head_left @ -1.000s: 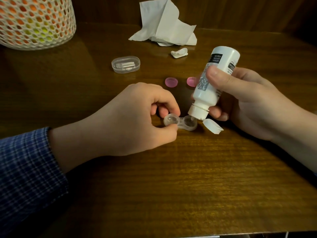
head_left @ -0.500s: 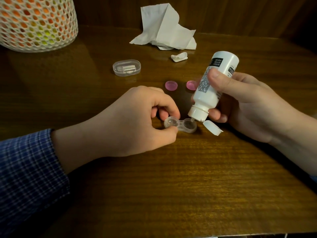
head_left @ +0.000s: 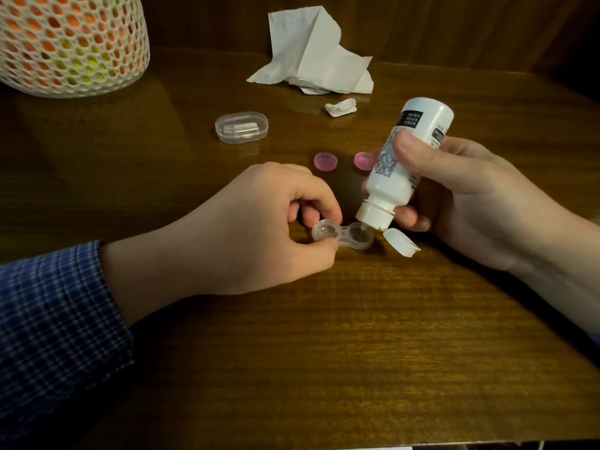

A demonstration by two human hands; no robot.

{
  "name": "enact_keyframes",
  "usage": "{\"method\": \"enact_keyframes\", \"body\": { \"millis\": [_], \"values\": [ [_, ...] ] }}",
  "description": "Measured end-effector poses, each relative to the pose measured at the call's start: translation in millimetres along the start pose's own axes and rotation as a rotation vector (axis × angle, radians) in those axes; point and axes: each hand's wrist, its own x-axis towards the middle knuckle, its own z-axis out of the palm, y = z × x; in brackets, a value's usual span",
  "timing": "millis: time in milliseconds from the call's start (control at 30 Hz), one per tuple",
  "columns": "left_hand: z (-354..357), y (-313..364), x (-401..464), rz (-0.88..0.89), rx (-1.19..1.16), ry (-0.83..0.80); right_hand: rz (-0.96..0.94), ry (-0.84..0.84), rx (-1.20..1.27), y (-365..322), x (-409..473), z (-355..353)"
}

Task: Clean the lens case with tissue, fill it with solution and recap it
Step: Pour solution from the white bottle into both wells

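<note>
A clear two-well lens case (head_left: 342,236) lies on the wooden table (head_left: 324,336). My left hand (head_left: 253,228) pinches its left well between thumb and forefinger. My right hand (head_left: 461,196) grips a white solution bottle (head_left: 402,164), tipped nozzle-down over the case's right well. The bottle's flip cap (head_left: 401,242) hangs open beside the nozzle. Two pink case caps (head_left: 325,161) (head_left: 363,161) lie just behind, the right one partly hidden by the bottle. A crumpled white tissue (head_left: 318,56) sits at the back, with a small tissue wad (head_left: 341,107) in front of it.
A small clear plastic box (head_left: 242,127) rests left of the pink caps. A white mesh basket (head_left: 69,43) with orange and yellow contents stands at the back left. A wooden wall runs behind the table. The table's front edge is near the bottom of the view.
The view has shifted slightly, so everything sits lower in the frame. The bottle stays tipped with its nozzle over the right well, and both hands keep their hold.
</note>
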Motion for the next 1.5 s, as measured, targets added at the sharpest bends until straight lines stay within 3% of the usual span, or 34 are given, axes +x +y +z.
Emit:
{"method": "enact_keyframes", "body": {
  "millis": [1500],
  "values": [
    [-0.3, 0.8, -0.2, -0.003, 0.005, 0.001, -0.047, 0.000, -0.021, 3.4, -1.8, -1.6]
  ]
}}
